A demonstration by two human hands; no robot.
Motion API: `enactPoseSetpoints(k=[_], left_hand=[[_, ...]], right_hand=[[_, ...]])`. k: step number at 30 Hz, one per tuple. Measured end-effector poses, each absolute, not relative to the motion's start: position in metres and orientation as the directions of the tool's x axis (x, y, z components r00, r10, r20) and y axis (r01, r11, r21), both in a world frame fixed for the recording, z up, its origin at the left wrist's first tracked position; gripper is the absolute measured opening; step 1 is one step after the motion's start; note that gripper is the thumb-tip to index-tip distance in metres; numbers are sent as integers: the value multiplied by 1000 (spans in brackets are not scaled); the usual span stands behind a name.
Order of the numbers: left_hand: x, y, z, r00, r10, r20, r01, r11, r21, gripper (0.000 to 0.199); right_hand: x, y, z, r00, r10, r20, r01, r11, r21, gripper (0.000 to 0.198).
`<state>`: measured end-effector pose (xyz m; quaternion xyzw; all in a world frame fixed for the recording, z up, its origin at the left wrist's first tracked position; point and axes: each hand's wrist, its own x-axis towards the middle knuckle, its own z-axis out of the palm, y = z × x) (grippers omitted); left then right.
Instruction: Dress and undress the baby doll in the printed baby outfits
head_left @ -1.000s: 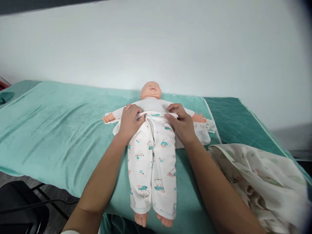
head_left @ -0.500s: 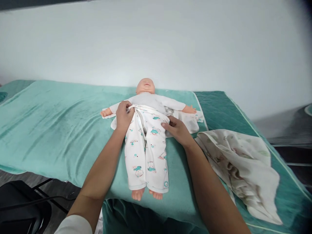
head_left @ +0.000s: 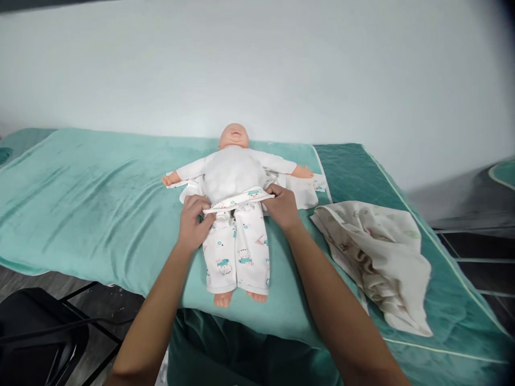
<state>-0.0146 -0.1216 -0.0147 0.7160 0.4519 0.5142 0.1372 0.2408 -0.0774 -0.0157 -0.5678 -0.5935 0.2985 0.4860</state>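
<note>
A baby doll (head_left: 235, 169) lies on its back, arms spread, its torso and arms in plain white. White printed pants (head_left: 252, 244) cover its legs, with the bare feet sticking out below. The waistband, folded over, sits across the lower belly. My left hand (head_left: 195, 221) pinches the band at the doll's left-of-picture hip. At the opposite hip my right hand (head_left: 282, 205) grips the other end, thumb and fingers closed on the cloth. A white printed top (head_left: 303, 194) is spread flat beneath the doll's back and arms.
Crumpled cream cloth (head_left: 374, 257) lies right of the doll. Light green blanket (head_left: 100, 198) and a darker green quilted cover (head_left: 346, 171) drape the table, which stands against a white wall (head_left: 257, 69). A black chair (head_left: 40, 332) is at lower left.
Both hands have drawn the waistband down from the doll's belly toward its hips and folded it over. More of the white torso shows. The whole view has shifted slightly.
</note>
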Motion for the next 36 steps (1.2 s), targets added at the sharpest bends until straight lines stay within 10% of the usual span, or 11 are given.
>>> enactPoseSetpoints(k=[7, 21, 36], left_hand=[[-9, -130, -22, -83, 938, 338, 425, -273, 863, 18], [17, -48, -15, -75, 889, 451, 403, -387, 830, 18], [4, -125, -16, 59, 911, 408, 511, -379, 772, 21]], right_hand=[[244, -79, -14, -14, 986, 169, 335, 164, -928, 20], [250, -65, -21, -98, 969, 227, -79, 220, -972, 42], [246, -69, -21, 145, 863, 485, 384, 402, -831, 17]])
